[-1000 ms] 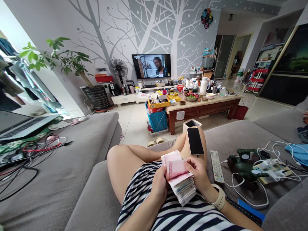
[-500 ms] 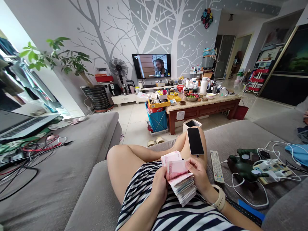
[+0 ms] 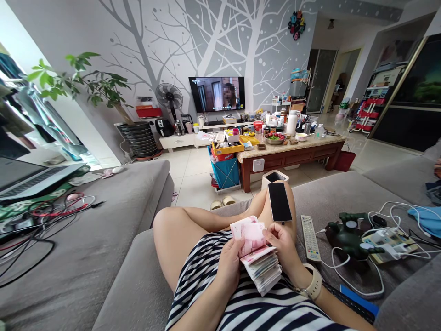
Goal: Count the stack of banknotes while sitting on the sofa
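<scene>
A thick folded stack of banknotes [image 3: 262, 271] is held over my lap, its layered edges facing me. Pinkish-red notes fan upward from its top. My left hand [image 3: 230, 257] grips the stack's left side, thumb lying on the pink notes. With thumb and fingertips, my right hand [image 3: 280, 241] pinches the right edge of a raised pink banknote [image 3: 253, 235]. The lower fingers of both hands are partly hidden. Just beyond, a dark-screened phone [image 3: 279, 202] rests on my leg, and to the right a remote control [image 3: 310, 239] lies on the sofa.
On the sofa's right are a dark green figurine [image 3: 351, 241] and a power strip [image 3: 391, 246] with white cables. A laptop [image 3: 34, 177] and tangled cords [image 3: 37, 225] lie at left. Ahead stands a cluttered coffee table [image 3: 292, 151], with a small bin [image 3: 274, 177] before it.
The raised pink note has tipped back, away from me, and more of its printed face shows. My left thumb has shifted slightly up and right. The phone and remote have stayed put.
</scene>
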`<state>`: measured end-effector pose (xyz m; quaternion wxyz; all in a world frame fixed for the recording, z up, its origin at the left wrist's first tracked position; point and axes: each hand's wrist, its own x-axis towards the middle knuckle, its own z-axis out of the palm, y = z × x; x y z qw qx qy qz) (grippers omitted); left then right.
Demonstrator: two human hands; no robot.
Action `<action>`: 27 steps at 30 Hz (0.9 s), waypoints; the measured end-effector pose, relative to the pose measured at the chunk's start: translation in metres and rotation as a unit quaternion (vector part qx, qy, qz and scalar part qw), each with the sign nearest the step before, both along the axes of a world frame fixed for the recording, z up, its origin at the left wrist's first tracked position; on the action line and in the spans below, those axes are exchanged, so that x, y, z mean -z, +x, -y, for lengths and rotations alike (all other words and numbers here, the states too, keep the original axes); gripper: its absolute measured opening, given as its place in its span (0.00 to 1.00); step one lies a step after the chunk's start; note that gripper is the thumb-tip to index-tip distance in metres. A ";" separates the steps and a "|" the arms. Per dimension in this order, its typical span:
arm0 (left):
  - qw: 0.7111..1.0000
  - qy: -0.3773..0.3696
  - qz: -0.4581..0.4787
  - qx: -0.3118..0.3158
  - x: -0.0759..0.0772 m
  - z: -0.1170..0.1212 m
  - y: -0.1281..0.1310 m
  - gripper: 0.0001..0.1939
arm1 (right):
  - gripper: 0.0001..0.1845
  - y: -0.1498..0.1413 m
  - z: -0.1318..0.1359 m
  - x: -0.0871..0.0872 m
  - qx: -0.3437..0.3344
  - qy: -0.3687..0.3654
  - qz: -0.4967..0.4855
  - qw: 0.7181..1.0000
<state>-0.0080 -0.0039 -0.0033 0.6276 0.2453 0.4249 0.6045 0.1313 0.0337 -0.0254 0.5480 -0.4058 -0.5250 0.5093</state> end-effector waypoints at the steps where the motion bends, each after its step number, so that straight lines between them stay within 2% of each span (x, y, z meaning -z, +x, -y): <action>1: 1.000 -0.002 -0.001 0.005 0.001 0.000 0.000 0.09 | 0.18 0.000 -0.001 0.001 -0.001 -0.003 0.000 1.000; 6: 1.000 -0.005 0.011 0.014 0.001 -0.001 -0.001 0.09 | 0.20 -0.001 -0.001 0.001 -0.005 0.007 0.021 1.000; 12: 0.999 0.006 -0.012 -0.043 -0.009 0.001 0.004 0.08 | 0.19 0.000 0.000 -0.001 0.002 0.022 0.020 1.000; 16: 0.998 -0.009 -0.002 -0.069 0.001 -0.003 0.002 0.09 | 0.18 0.000 0.002 -0.003 -0.012 0.014 -0.012 1.000; 21: 0.999 -0.010 -0.003 -0.053 0.013 -0.009 -0.005 0.07 | 0.15 0.000 0.005 -0.005 -0.036 0.008 -0.045 0.998; 27: 0.998 0.006 -0.039 -0.042 0.007 -0.007 -0.004 0.07 | 0.13 -0.001 0.006 -0.007 -0.043 -0.006 -0.057 0.997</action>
